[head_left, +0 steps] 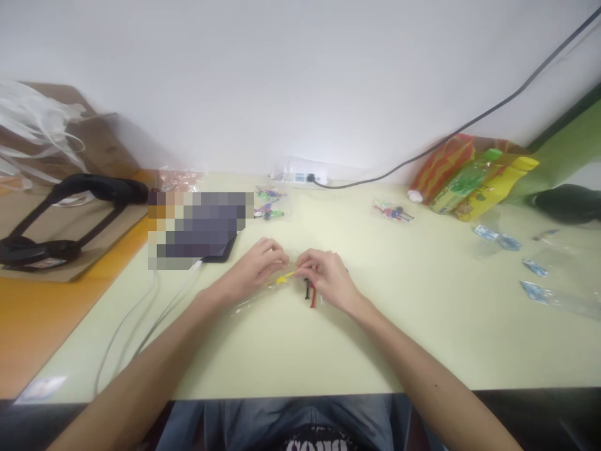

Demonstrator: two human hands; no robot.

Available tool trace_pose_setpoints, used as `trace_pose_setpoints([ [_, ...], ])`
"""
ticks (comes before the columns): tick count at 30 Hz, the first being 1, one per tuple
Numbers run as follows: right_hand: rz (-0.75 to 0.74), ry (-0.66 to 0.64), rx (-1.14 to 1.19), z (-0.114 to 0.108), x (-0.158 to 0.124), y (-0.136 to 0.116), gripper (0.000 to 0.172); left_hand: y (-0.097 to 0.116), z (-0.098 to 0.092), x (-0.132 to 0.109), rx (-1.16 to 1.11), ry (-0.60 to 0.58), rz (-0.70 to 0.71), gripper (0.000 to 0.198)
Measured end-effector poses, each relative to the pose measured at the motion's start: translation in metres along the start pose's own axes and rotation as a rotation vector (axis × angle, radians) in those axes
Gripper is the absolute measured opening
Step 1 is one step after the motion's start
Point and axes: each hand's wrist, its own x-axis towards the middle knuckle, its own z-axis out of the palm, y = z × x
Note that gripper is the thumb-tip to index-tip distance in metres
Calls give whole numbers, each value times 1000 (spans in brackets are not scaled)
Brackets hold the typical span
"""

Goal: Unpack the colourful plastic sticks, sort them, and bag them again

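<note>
Near the middle of the table, my two hands are close together. My right hand [331,279] is closed, with thumb and forefinger pinching one end of a small yellow plastic piece [283,278]. Several thin pieces lie under that hand, among them a red one [313,297] and a black one [307,289]. My left hand [260,266] has its fingers curled at the edge of a clear plastic bag [248,303], which spreads below it on the table. The yellow piece's far end is beside the bag; whether it is inside I cannot tell.
A tablet [206,228] with white cables [154,326] stands at left. Bagged colourful pieces [270,203] and another small bag [393,211] lie farther back. A power strip [300,172], a green bottle [464,181], a yellow package [500,191] and torn clear wrappers [535,291] surround the work area.
</note>
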Motion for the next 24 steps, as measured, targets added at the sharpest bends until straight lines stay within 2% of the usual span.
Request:
trace_pose_setpoints([
  [3,-13,-53,-22,2,-2,-7,7,0,0,0,8,-5,9,26],
  [8,-91,-95,-197,7,-6,-13,12,0,2,0,6,-11,14,26],
  [14,-99,-113,-257,9,-7,-14,17,0,-4,-1,-13,-35,-56,31],
  [17,-107,-112,-249,8,-6,-14,10,-2,-15,-9,-12,-40,-150,52],
  [19,-120,-109,-275,8,-6,-14,11,-3,-21,-19,52,-73,-185,78],
  [21,-131,-115,-342,7,-7,-14,10,-3,-20,-29,169,-97,-158,100],
  [24,-184,-152,-453,6,-7,-17,8,-5,-12,-40,280,-79,-112,104],
])
